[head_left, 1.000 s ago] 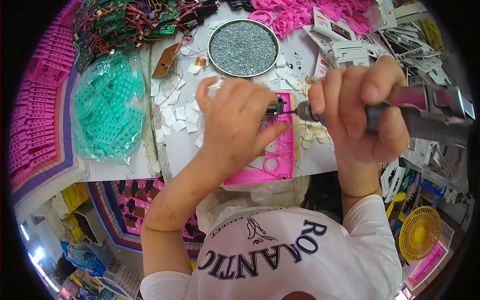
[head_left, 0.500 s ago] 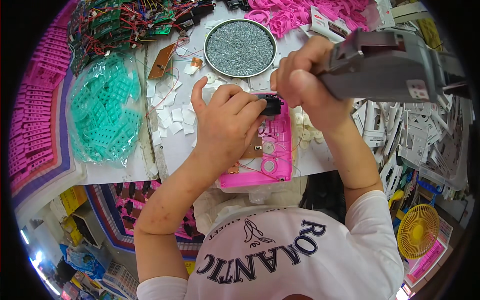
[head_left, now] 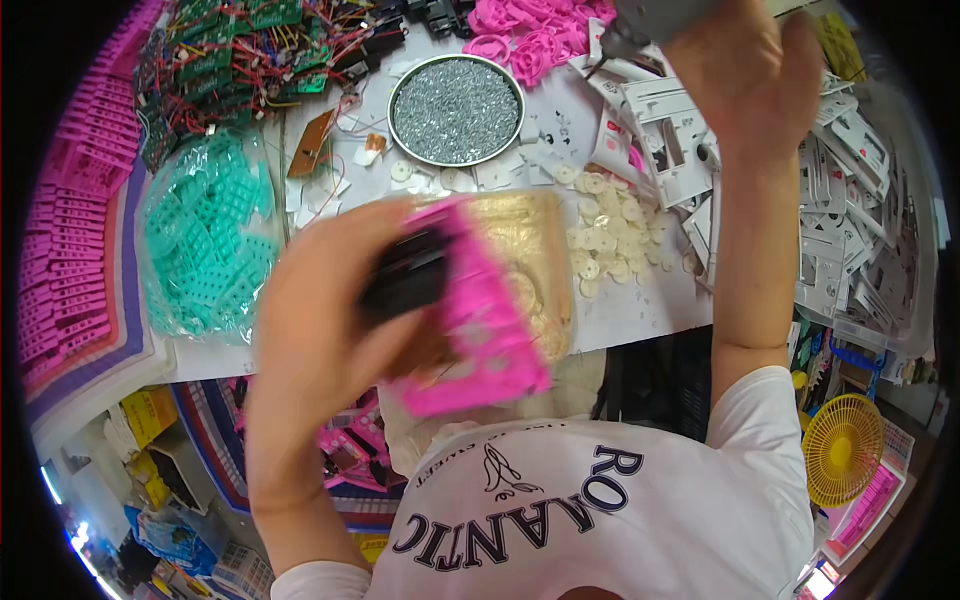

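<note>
My left hand (head_left: 320,320) grips a pink plastic panel (head_left: 480,310) with a black part (head_left: 405,280) on it, lifted off the table and tilted, blurred by motion. Below it on the table lies a tan work mat (head_left: 535,270). My right hand (head_left: 745,70) is raised at the top of the view, closed around a grey power screwdriver (head_left: 640,20), only partly visible. A round metal tray of small screws (head_left: 456,108) sits beyond the mat. White round discs (head_left: 610,235) lie scattered to the right of the mat.
A bag of teal plastic parts (head_left: 205,245) lies at the left. Green circuit boards with wires (head_left: 240,50) fill the far left. Pink parts (head_left: 530,30) lie at the back, pink strips (head_left: 75,210) at the left edge, white plastic frames (head_left: 840,200) at the right. A yellow fan (head_left: 842,448) stands at lower right.
My left hand has picked the pink panel up off the mat and swung it toward me. My right hand has lifted the screwdriver up and away to the back right.
</note>
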Demonstrator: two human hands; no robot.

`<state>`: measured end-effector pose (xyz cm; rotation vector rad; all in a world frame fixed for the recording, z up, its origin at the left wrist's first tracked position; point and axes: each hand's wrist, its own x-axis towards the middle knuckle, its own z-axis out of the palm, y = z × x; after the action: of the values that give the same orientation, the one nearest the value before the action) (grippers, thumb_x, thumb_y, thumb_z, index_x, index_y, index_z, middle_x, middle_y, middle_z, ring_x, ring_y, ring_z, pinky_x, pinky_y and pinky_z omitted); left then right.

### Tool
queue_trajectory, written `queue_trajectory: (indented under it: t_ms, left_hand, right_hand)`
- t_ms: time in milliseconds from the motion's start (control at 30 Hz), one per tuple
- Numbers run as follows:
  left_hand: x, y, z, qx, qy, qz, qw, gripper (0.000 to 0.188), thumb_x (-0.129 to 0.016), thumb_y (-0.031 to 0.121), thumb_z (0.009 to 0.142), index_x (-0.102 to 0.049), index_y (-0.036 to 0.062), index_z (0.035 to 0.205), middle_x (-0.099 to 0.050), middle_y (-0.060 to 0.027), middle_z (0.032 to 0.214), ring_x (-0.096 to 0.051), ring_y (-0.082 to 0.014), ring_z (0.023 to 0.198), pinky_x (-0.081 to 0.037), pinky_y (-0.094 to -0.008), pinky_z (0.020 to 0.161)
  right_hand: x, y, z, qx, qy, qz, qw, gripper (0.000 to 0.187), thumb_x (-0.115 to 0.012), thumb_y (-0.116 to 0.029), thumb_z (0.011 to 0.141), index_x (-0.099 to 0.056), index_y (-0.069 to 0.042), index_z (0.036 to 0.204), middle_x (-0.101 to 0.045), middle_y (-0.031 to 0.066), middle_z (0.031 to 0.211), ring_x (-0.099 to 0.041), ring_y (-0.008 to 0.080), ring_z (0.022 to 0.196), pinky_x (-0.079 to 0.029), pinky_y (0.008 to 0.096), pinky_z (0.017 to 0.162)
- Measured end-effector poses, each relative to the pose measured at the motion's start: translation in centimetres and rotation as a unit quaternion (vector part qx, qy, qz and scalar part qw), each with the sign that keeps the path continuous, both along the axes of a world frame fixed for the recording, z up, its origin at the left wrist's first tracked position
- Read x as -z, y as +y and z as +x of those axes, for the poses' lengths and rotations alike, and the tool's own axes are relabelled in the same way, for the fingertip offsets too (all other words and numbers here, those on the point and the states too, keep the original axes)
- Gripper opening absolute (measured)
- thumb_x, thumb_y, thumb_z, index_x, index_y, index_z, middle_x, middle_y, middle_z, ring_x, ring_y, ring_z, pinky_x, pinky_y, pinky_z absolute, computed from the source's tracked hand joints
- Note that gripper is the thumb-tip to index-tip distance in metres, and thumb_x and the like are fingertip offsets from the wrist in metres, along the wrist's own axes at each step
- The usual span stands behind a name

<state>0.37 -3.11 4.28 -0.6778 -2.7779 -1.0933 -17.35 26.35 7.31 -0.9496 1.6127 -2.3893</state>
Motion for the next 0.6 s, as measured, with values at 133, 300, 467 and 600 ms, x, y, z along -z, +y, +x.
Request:
queue_trajectory:
  t_ms: [133,300,467,600]
  left_hand:
    - [-3.8,-9.1,8.3,-0.244,-0.162,0.05,0.955,0.071,-0.074,0.001,0.068,-0.056,-0.0026,0.136,-0.062,-0.0148,0.131,-0.059,-0.0264,0.125,-0.043,-0.0386,0.109]
    - [0.7,-22.2,19.5,-0.232,-0.447,-0.181,0.845,0.067,-0.076,0.015,0.074,-0.056,0.0059,0.138,-0.059,-0.0196,0.136,-0.056,-0.0399,0.128,-0.046,-0.0452,0.107]
    - [7.1,-22.1,22.9,-0.269,-0.482,-0.357,0.754,0.066,-0.085,0.034,0.069,-0.066,0.0041,0.124,-0.067,-0.024,0.112,-0.066,-0.0409,0.107,-0.051,-0.0456,0.096]
    - [4.0,-10.6,15.7,-0.161,-0.354,-0.199,0.9,0.037,-0.08,0.016,0.077,-0.069,0.0027,0.11,-0.069,-0.0214,0.106,-0.067,-0.0384,0.1,-0.053,-0.0477,0.084]
  right_hand:
    - [2.9,6.4,-1.7,0.278,0.211,0.413,0.841,0.026,-0.071,-0.021,0.092,-0.066,0.001,0.105,-0.063,0.0048,0.069,-0.064,0.0208,0.065,-0.054,0.0355,0.074]
    - [7.6,3.4,-1.5,0.219,0.312,0.604,0.7,0.024,-0.07,-0.022,0.09,-0.071,-0.004,0.106,-0.071,0.0128,0.084,-0.071,0.0316,0.08,-0.056,0.0431,0.076]
    - [8.9,-2.2,-3.0,0.279,0.252,0.707,0.598,0.022,-0.069,-0.027,0.089,-0.071,-0.005,0.092,-0.073,0.0148,0.086,-0.07,0.0371,0.083,-0.055,0.0489,0.071]
    - [10.2,-0.4,-6.6,0.296,0.292,0.688,0.594,0.025,-0.069,-0.03,0.089,-0.071,-0.005,0.09,-0.072,0.0137,0.081,-0.071,0.0344,0.077,-0.056,0.0467,0.067]
